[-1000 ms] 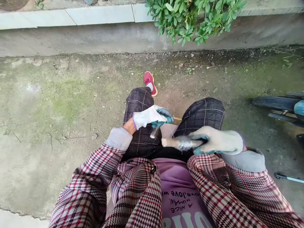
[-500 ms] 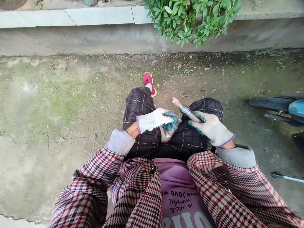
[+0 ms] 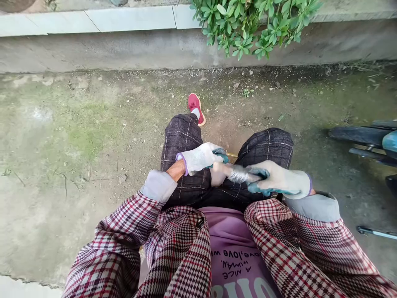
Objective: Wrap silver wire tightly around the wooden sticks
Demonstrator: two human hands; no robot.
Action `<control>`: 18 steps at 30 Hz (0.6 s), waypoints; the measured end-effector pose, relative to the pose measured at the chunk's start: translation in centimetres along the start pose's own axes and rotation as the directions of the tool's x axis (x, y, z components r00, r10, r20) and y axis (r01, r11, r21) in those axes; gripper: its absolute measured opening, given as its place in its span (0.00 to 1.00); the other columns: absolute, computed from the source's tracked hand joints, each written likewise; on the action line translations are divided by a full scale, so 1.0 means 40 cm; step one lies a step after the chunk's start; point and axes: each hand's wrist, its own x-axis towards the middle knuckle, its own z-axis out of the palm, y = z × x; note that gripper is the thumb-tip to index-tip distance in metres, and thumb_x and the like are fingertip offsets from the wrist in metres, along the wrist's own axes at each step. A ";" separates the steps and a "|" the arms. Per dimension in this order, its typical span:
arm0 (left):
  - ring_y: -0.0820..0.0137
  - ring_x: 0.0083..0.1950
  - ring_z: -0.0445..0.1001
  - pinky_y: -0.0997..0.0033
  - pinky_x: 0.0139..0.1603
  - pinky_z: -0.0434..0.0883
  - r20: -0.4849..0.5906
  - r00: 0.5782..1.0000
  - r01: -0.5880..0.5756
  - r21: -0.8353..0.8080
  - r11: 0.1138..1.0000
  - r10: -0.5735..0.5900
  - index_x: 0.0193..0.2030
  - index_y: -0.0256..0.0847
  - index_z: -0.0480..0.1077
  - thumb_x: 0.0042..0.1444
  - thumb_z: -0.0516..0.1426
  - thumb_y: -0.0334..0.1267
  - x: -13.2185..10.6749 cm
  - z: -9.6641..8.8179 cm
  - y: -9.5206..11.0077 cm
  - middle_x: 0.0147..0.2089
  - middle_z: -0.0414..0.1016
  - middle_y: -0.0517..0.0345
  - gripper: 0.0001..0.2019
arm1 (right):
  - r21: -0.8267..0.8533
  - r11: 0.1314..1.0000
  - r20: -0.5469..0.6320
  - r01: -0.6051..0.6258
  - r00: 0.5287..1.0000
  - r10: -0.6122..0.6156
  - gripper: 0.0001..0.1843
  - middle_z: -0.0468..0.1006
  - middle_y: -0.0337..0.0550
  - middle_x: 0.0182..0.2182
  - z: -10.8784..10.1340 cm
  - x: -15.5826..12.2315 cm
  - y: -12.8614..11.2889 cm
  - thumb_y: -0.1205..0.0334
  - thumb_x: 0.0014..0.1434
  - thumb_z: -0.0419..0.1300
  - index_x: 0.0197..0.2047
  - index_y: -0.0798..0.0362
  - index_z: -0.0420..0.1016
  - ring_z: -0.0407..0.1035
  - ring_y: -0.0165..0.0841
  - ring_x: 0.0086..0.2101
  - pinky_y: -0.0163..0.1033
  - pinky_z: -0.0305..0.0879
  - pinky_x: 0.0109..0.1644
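Both of my hands wear white knit gloves with blue-green coated palms. My right hand (image 3: pixel 273 178) is wrapped round a short stick (image 3: pixel 240 174) with a pale, wood-like end and a silvery wrapping around its middle. The stick lies nearly level over my lap, blurred by motion, its pale end pointing left just below my left hand (image 3: pixel 206 157). The fingers of that hand are curled closed; what they hold is hidden. A thin yellowish strip (image 3: pixel 231 155) shows just beyond its fingertips. Under the stick, a pale surface (image 3: pixel 217 179) shows between my thighs.
A low wall (image 3: pixel 124 51) with white tiles on top runs across the front, and a leafy green shrub (image 3: pixel 254 25) overhangs it. At right stand a dark wheel (image 3: pixel 356 135) with blue bodywork and a thin rod (image 3: pixel 376 232). My red shoe (image 3: pixel 194 105) rests on the dirt-covered ground.
My right hand has moved down and slightly right, and the stick has swung from slanting up-left to nearly level, closer to my left hand. The yellowish strip has come into sight.
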 end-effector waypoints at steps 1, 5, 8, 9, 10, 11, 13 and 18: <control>0.74 0.29 0.68 0.76 0.28 0.64 -0.005 1.000 -0.001 0.024 1.000 0.001 0.33 0.35 0.78 0.55 0.62 0.32 0.000 -0.003 0.004 0.29 0.77 0.60 0.03 | -0.110 0.994 0.031 -0.008 0.999 0.011 0.13 0.74 0.35 0.25 0.007 0.004 -0.005 0.53 0.56 0.69 0.37 0.53 0.77 0.66 0.28 0.23 0.34 0.61 0.25; 0.76 0.26 0.66 0.77 0.26 0.63 -0.014 1.000 0.020 0.110 0.994 -0.018 0.32 0.37 0.78 0.54 0.61 0.32 -0.002 -0.002 0.011 0.26 0.74 0.62 0.03 | -0.575 0.814 -0.090 -0.082 0.995 0.037 0.05 0.79 0.36 0.29 0.033 0.037 0.009 0.64 0.58 0.62 0.37 0.50 0.80 0.69 0.30 0.29 0.36 0.62 0.34; 0.75 0.26 0.68 0.77 0.27 0.66 0.006 1.000 0.009 0.089 0.996 -0.010 0.32 0.37 0.77 0.54 0.61 0.31 0.000 0.010 0.002 0.26 0.75 0.62 0.02 | -0.684 0.682 -0.295 -0.258 0.953 0.065 0.06 0.80 0.38 0.30 0.028 0.062 0.036 0.64 0.58 0.62 0.38 0.49 0.81 0.70 0.31 0.29 0.37 0.60 0.35; 0.75 0.27 0.69 0.77 0.28 0.68 0.015 1.000 0.001 0.058 0.998 -0.001 0.33 0.37 0.77 0.54 0.61 0.31 0.002 0.016 -0.002 0.27 0.76 0.61 0.03 | -0.681 0.668 -0.349 -0.300 0.935 0.064 0.07 0.81 0.40 0.31 0.021 0.067 0.042 0.63 0.58 0.62 0.39 0.49 0.81 0.71 0.32 0.29 0.37 0.61 0.35; 0.75 0.28 0.71 0.76 0.29 0.70 0.025 1.000 -0.008 0.018 1.000 0.007 0.35 0.37 0.77 0.55 0.61 0.30 0.004 0.021 -0.005 0.29 0.77 0.60 0.03 | -0.674 0.660 -0.394 -0.333 0.917 0.061 0.08 0.81 0.41 0.32 0.013 0.070 0.047 0.63 0.60 0.61 0.41 0.50 0.81 0.72 0.33 0.30 0.37 0.61 0.35; 0.74 0.29 0.72 0.75 0.31 0.72 0.034 0.999 -0.015 -0.023 1.000 0.016 0.37 0.37 0.77 0.56 0.60 0.30 0.005 0.027 -0.007 0.30 0.78 0.59 0.04 | -0.659 0.662 -0.439 -0.357 0.897 0.047 0.09 0.82 0.43 0.33 0.005 0.069 0.049 0.62 0.61 0.60 0.43 0.51 0.81 0.73 0.34 0.31 0.38 0.62 0.36; 0.73 0.33 0.76 0.73 0.36 0.75 0.046 0.998 -0.034 -0.108 0.994 0.039 0.39 0.36 0.78 0.58 0.59 0.30 0.008 0.036 -0.006 0.34 0.81 0.56 0.06 | -0.577 0.739 -0.533 -0.349 0.846 -0.016 0.12 0.83 0.44 0.36 -0.007 0.063 0.050 0.60 0.63 0.60 0.47 0.52 0.81 0.74 0.36 0.34 0.38 0.65 0.38; 0.69 0.45 0.80 0.68 0.53 0.77 0.021 0.994 -0.097 -0.215 0.972 0.104 0.41 0.34 0.79 0.59 0.59 0.29 0.008 0.045 0.005 0.45 0.84 0.49 0.07 | 0.009 1.000 -0.626 0.024 0.780 -0.013 0.18 0.76 0.37 0.27 0.009 0.046 0.036 0.51 0.55 0.70 0.44 0.53 0.80 0.65 0.30 0.23 0.36 0.64 0.24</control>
